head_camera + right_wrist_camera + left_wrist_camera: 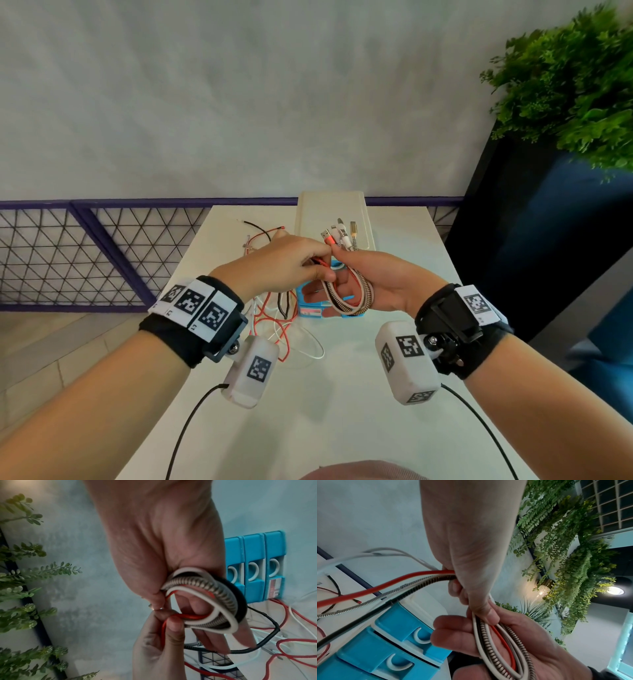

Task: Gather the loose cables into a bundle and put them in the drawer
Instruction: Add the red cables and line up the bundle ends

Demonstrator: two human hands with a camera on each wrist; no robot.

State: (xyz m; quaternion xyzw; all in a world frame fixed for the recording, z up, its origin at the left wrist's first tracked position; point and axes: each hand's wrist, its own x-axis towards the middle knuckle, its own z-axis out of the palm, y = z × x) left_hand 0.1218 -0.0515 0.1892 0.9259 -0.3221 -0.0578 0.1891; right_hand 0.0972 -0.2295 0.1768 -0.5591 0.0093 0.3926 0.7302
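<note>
Midway through the gathering step, by the look of it: coiling in progress, drawer not yet in play. Right hand [383,284] palm up above the bench [342,394], fingers [453,638] only loosely bent, thumb pressing the top of the looped cable bundle [346,298] lying across them. Left hand [284,263] just left of it and touching, thumb and fingers pinching the red strand and its neighbours where they leave the coil. Bundle itself: white, red, black and spring-wrapped metal cables folded into an oval loop, plugs [339,233] fanned out at the far end past the right thumb. Long tails trailing down left into a loose tangle of red, white and black wires [274,318] on the bench. Blue drawer unit [310,308] directly under the hands, three drawers [254,563] with white handles, seemingly all closed. Next move, probably: another turn of the tails round the loop, then a firm one-handed hold to free the other for a drawer handle. Springy metal cable likely to uncoil under a slack hold.
</note>
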